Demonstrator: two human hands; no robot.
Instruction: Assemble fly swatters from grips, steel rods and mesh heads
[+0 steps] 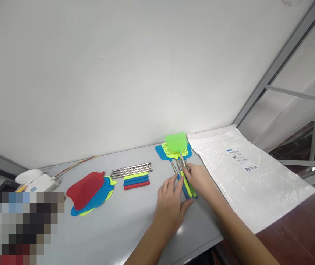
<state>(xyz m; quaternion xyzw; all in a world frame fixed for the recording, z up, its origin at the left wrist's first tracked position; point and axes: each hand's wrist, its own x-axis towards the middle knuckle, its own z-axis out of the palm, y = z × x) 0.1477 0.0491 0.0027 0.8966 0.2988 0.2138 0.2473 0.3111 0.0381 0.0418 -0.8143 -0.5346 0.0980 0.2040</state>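
Observation:
Several assembled fly swatters [176, 146] lie in a stack on the grey table [124, 224], with green, yellow and blue heads pointing toward the wall. My left hand [171, 206] rests on their handles from the left, fingers spread and lying flat. My right hand [200, 178] comes in from the right, its fingers curled around the yellow and green handles. A little to the left lie loose parts: a pile of red, blue and yellow swatter heads [89, 191], several metal rods [131, 170], and coloured handle grips [136, 181].
A large white plastic bag [246, 176] with a label lies at the table's right end, overhanging the edge. A white device with wires [38, 182] sits at the far left. The white wall stands close behind. A metal frame [298, 95] is on the right.

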